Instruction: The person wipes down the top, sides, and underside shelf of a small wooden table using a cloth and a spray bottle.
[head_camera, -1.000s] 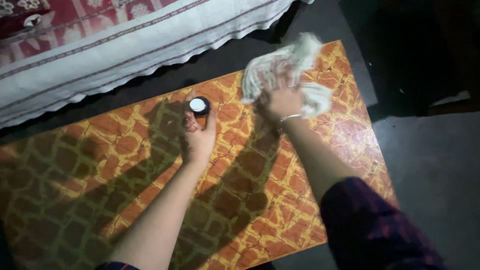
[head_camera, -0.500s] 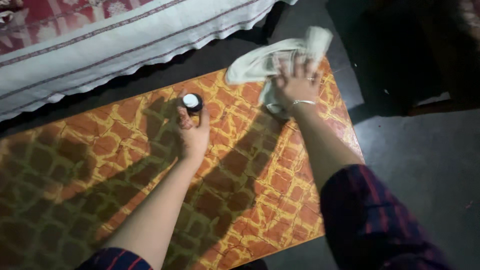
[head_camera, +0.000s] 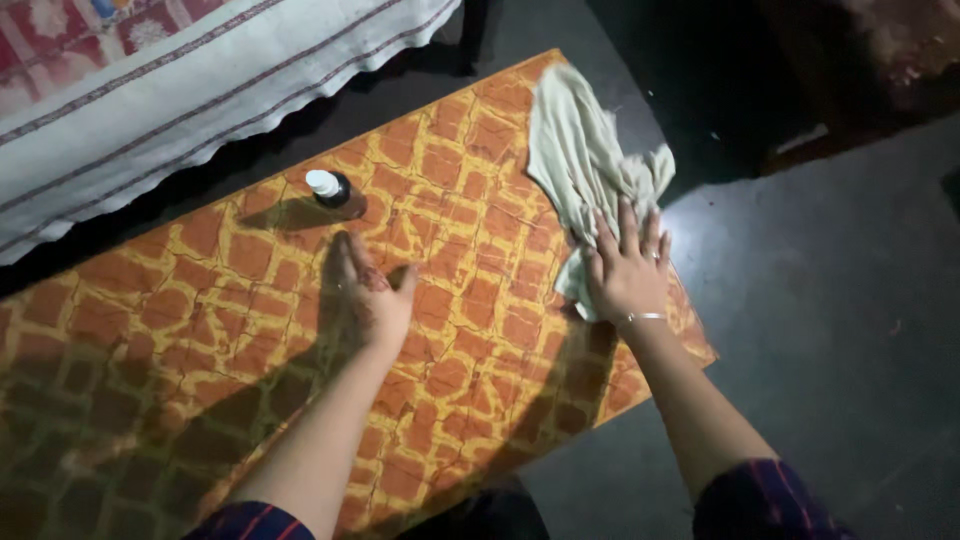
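your right hand (head_camera: 626, 270): flat, fingers spread apart, palm pressed down on the lower end of a pale cloth; it clamps nothing. thin metal bangle (head_camera: 640, 318) at the wrist, dark striped sleeve further up the arm.

your left hand (head_camera: 368, 288): open and flat on the counter, fingers together and pointing away from you, thumb out to the side; it holds nothing. reddish marking shows on the back of the hand.

cloth (head_camera: 588, 160): off-white, crumpled, lying along the right end of the counter. its upper part stretches toward the far corner, a bunched fold hangs at the right edge, and its near end sits under your right hand.

small bottle (head_camera: 328, 187): dark body, white cap, upright on the counter. it stands just beyond your left fingertips, apart from them, and well apart from the cloth. it casts a shadow to the left.

counter (head_camera: 200, 300): low and rectangular, with an orange and yellow cracked-stone pattern; its left part lies in shadow.

floor (head_camera: 850, 300): dark, bare, to the right of the counter.

bed (head_camera: 150, 90): along the far side of the counter, covered in a white striped sheet with a red patterned spread above it.
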